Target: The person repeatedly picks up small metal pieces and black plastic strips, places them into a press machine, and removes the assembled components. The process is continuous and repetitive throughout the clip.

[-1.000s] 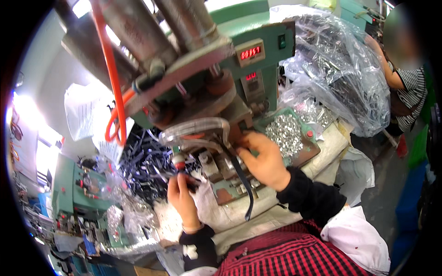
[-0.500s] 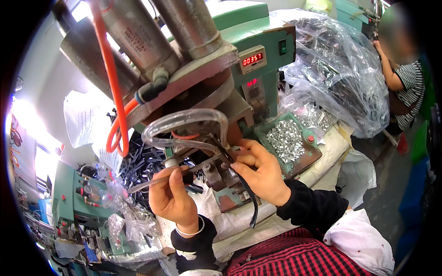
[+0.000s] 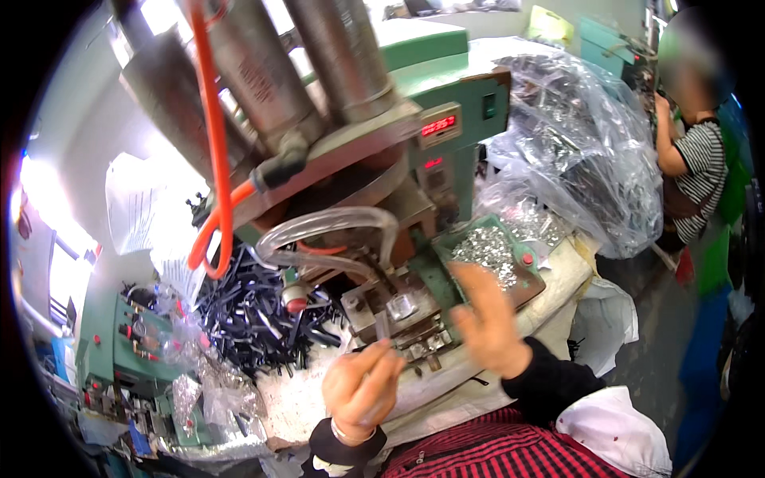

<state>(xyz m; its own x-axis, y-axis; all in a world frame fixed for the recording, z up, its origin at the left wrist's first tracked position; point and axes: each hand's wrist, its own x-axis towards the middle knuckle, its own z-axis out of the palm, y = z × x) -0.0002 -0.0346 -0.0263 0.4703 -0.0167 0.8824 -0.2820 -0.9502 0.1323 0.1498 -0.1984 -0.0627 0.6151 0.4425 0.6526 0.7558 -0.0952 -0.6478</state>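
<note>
Head view: a thin grey metal strip [image 3: 381,328] is pinched between the fingertips of the left hand [image 3: 362,390]. The strip is held upright, just in front of the small metal block [image 3: 401,307] at the foot of the green press machine [image 3: 446,171]. The left hand is closed on the strip, close to the front edge of the workbench [image 3: 558,283].

The right hand [image 3: 488,323] is seen blurred beside it, lifted above the bench, with the fingers spread apart and nothing in them. A tray of small shiny metal bits [image 3: 492,248] is seen just behind the right hand.

A pile of dark blue sticks [image 3: 255,315] is laid at the left side of the machine. An orange hose [image 3: 213,159] is hung down over the pile. A big clear plastic bag [image 3: 582,159] full of parts is set at the right end of the bench. Another person in a striped shirt [image 3: 701,171] is seen far off at the right.
</note>
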